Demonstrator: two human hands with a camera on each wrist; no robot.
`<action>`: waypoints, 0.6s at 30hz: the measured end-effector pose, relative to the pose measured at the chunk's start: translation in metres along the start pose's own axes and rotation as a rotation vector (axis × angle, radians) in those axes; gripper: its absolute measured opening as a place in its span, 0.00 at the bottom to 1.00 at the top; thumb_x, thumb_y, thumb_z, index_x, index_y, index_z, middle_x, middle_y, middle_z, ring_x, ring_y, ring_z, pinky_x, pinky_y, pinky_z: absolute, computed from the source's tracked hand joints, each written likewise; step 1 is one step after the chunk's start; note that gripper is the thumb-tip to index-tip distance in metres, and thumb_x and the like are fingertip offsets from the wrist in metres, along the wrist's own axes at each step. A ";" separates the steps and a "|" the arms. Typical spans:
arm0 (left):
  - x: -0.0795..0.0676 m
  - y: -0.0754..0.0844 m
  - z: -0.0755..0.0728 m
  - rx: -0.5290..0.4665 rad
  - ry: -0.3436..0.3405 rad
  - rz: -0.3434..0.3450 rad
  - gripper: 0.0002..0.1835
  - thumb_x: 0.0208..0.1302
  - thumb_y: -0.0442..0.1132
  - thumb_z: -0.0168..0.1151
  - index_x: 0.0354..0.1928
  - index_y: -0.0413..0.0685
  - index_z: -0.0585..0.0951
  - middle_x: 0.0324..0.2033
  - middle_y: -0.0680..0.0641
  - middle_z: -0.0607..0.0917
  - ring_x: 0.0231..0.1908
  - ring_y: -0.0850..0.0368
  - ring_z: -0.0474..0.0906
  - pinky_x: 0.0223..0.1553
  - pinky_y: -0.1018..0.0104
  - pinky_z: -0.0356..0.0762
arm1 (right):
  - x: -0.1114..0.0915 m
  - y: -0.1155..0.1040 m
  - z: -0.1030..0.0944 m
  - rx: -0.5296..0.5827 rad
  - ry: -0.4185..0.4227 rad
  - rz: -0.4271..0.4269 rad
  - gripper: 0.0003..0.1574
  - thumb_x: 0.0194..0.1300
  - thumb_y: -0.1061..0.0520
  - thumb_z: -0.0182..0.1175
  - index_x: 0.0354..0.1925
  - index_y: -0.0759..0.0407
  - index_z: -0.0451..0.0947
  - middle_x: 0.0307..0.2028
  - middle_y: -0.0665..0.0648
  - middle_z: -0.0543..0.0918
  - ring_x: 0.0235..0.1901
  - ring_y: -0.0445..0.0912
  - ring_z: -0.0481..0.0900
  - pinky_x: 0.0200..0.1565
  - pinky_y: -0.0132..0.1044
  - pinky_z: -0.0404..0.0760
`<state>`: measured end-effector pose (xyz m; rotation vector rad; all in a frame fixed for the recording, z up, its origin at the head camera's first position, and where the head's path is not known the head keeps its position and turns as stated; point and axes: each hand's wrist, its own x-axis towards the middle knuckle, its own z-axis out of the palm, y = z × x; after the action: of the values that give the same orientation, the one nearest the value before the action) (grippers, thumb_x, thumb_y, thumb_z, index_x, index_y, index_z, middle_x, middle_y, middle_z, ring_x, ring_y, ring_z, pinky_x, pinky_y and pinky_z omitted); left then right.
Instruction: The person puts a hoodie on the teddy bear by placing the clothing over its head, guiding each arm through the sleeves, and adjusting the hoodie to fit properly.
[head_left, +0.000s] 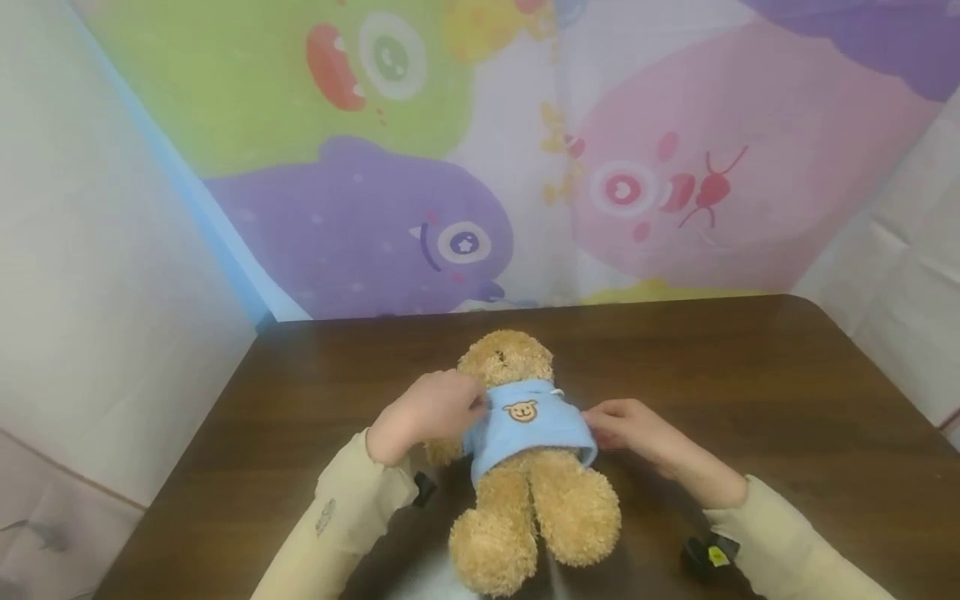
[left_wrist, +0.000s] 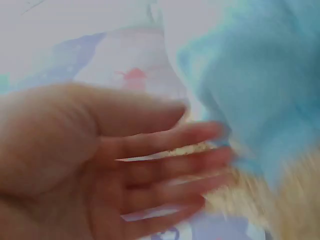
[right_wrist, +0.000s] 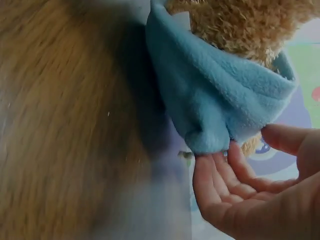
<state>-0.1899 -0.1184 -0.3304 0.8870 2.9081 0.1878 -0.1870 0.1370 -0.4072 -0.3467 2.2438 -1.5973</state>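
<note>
A curly tan teddy bear [head_left: 577, 517] lies on its back, its head away from me and its legs toward me. It wears a light blue shirt [head_left: 536, 437] with a small bear face on the chest. My left hand [head_left: 438, 408] is at the bear's left side in the head view; the left wrist view shows its fingers [left_wrist: 175, 165] nearly straight, blurred, the tips by the blue cloth [left_wrist: 260, 100]. My right hand [head_left: 626, 429] pinches the shirt's other side; in the right wrist view its fingertips meet the bunched sleeve edge [right_wrist: 207, 137].
The bear lies on a dark brown wooden table [head_left: 337, 358]. Behind it hangs a cloth [head_left: 525, 125] with cartoon animals. White sheets [head_left: 112, 208] stand to the sides. Black camera mounts [head_left: 701, 557] sit under both wrists.
</note>
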 end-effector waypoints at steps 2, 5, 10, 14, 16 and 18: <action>0.010 0.011 -0.002 -0.032 0.100 0.068 0.08 0.57 0.40 0.51 0.22 0.52 0.74 0.18 0.57 0.73 0.20 0.64 0.67 0.24 0.70 0.66 | -0.001 -0.003 0.001 0.048 -0.019 -0.013 0.31 0.57 0.47 0.53 0.45 0.74 0.67 0.38 0.63 0.76 0.39 0.51 0.76 0.42 0.42 0.73; 0.026 0.026 0.001 -0.104 0.176 0.213 0.08 0.56 0.45 0.54 0.35 0.51 0.77 0.30 0.56 0.78 0.32 0.64 0.73 0.35 0.72 0.69 | -0.002 -0.008 0.003 0.072 -0.040 -0.026 0.33 0.56 0.48 0.54 0.48 0.73 0.63 0.40 0.63 0.75 0.41 0.51 0.75 0.44 0.43 0.71; 0.037 0.033 0.012 -0.168 0.033 0.304 0.18 0.51 0.53 0.56 0.40 0.50 0.76 0.35 0.57 0.78 0.35 0.66 0.71 0.37 0.74 0.67 | -0.002 -0.013 0.009 0.037 -0.053 -0.018 0.34 0.54 0.48 0.56 0.50 0.70 0.60 0.36 0.60 0.77 0.37 0.47 0.75 0.42 0.43 0.71; 0.034 0.029 0.012 -0.188 -0.084 0.333 0.21 0.50 0.49 0.59 0.45 0.49 0.74 0.40 0.55 0.75 0.38 0.65 0.70 0.37 0.74 0.67 | -0.003 -0.010 0.010 0.049 -0.036 0.004 0.33 0.55 0.48 0.55 0.50 0.71 0.61 0.36 0.59 0.77 0.35 0.46 0.74 0.39 0.40 0.71; 0.033 0.028 0.012 -0.192 -0.109 0.340 0.22 0.49 0.48 0.60 0.47 0.49 0.73 0.42 0.54 0.74 0.40 0.64 0.69 0.39 0.74 0.67 | -0.004 -0.007 0.010 0.095 -0.033 0.003 0.30 0.57 0.50 0.52 0.50 0.71 0.62 0.39 0.60 0.75 0.37 0.46 0.73 0.40 0.39 0.70; 0.034 0.029 0.013 -0.191 -0.096 0.327 0.23 0.48 0.48 0.61 0.47 0.48 0.72 0.42 0.53 0.75 0.40 0.63 0.70 0.40 0.73 0.67 | -0.005 -0.003 0.010 0.151 -0.038 -0.007 0.27 0.60 0.53 0.49 0.51 0.71 0.61 0.42 0.61 0.73 0.39 0.46 0.73 0.41 0.39 0.70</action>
<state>-0.2004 -0.0747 -0.3413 1.2889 2.5870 0.4253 -0.1780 0.1289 -0.4063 -0.3411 2.0812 -1.7361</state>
